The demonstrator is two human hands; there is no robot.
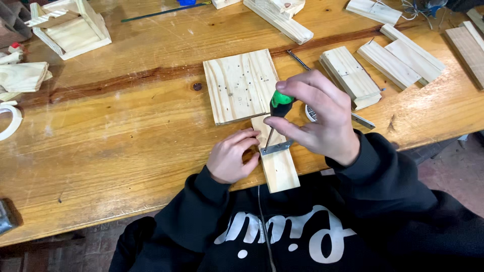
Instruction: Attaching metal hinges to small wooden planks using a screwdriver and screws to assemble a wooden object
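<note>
Wooden box frame (70,27), tape roll (10,121), perhaps pencil (164,11).

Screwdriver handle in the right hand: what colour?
Green, with a black section under the fingers. The screwdriver handle shows best in the head view, gripped by the right hand.

Around the square pine board (241,86) I find most free room on its left, where the workbench (116,141) is bare wood almost up to the tape roll (9,121). On its right the stacked slats (350,75) and a thin metal rod (298,59) block the way. Behind it a long batten (280,21) lies across. Just below it, my left hand (231,156) and right hand (315,118) crowd the narrow plank (280,168).
</note>
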